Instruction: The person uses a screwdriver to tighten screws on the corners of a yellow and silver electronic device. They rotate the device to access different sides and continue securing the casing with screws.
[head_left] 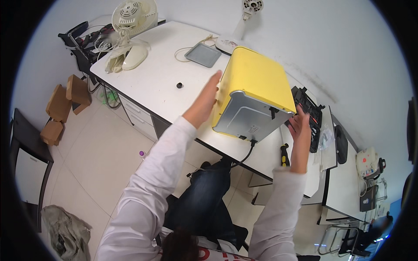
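Note:
A yellow box-shaped appliance (261, 74) stands on the white table, with its grey metal panel (248, 114) turned toward me. A black power cord (251, 150) runs from the panel's lower edge and hangs over the table's front edge. Along the appliance's left side, my left hand (204, 100) is held with its fingers stretched out. My right hand (300, 128) is at the right corner of the panel, fingers spread. Whether either hand touches the casing, I cannot tell. Nothing shows in either palm.
A grey tray (203, 55), a small black knob-like piece (179, 85) and a cream fan (130, 26) are on the white table (152, 87). A yellow-black screwdriver (284, 155) and an open black tool case (311, 108) lie right. Cardboard boxes (59, 104) stand on the floor.

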`<state>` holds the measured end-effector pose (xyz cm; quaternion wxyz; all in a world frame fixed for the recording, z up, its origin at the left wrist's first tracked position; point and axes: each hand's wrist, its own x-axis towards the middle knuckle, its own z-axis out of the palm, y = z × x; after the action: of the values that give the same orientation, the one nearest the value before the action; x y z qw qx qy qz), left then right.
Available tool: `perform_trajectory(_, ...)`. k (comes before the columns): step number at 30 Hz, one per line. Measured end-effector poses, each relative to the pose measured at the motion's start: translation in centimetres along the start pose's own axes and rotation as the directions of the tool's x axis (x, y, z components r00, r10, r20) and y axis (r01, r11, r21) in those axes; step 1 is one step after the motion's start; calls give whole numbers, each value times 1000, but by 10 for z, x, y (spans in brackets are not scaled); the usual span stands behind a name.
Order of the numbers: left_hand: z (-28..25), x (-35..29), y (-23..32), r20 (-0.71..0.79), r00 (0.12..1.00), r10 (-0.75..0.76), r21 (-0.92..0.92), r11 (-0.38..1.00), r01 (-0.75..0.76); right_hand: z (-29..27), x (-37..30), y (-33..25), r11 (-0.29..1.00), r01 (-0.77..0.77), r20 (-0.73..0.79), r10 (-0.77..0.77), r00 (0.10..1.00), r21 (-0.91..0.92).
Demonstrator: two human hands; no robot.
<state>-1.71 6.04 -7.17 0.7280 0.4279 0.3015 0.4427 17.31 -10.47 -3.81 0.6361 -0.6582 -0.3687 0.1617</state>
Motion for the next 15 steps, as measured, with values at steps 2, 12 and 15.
perform_trajectory(2,14,10,-11,158,985,77,-40,997,-71,-2,37,-8,993,-99,119,107,987,-65)
perform_trajectory(12,43,4,-17,112,966,231,185,951,-249,-20,54,-30,926,-376,431,328,841,28)
perform_trajectory(15,50,-17,-11,99,959,264,427,860,-281,-26,40,-27,914,-380,381,304,873,140)
